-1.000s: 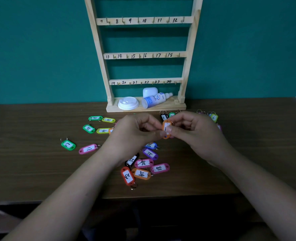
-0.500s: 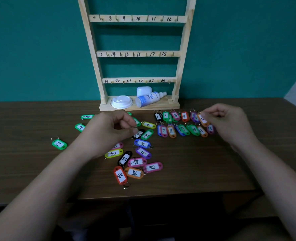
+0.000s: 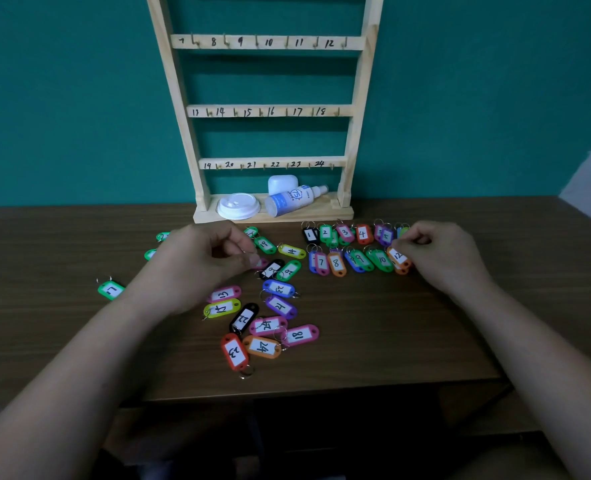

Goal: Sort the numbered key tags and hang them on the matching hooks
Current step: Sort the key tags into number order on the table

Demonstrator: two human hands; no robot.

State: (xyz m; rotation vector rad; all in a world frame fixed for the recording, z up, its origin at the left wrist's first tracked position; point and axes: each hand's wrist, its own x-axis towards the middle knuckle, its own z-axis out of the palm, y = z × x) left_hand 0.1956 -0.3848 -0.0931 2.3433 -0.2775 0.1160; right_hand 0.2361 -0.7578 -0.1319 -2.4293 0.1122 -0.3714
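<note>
A wooden rack (image 3: 270, 111) stands at the back of the table, its empty hooks numbered 7 to 24. My right hand (image 3: 441, 254) pinches the orange tag 12 (image 3: 398, 257) at the right end of two tidy rows of tags (image 3: 335, 263) that run from 1 up. My left hand (image 3: 200, 265) hovers with curled fingers over the loose pile (image 3: 263, 327) of higher-numbered tags. Its thumb tip is close to a pink tag (image 3: 262, 264), and I see nothing held. A lone green tag (image 3: 111, 289) lies far left.
On the rack's base lie a white cup lid (image 3: 238, 206), a spray bottle (image 3: 292, 200) and a small white box (image 3: 282, 184). The brown table (image 3: 391, 341) ends at a front edge near my forearms. A teal wall rises behind.
Both hands held the orange tag together a second ago. My right hand has carried it right to the end of the sorted rows, and my left hand let go and stayed over the pile.
</note>
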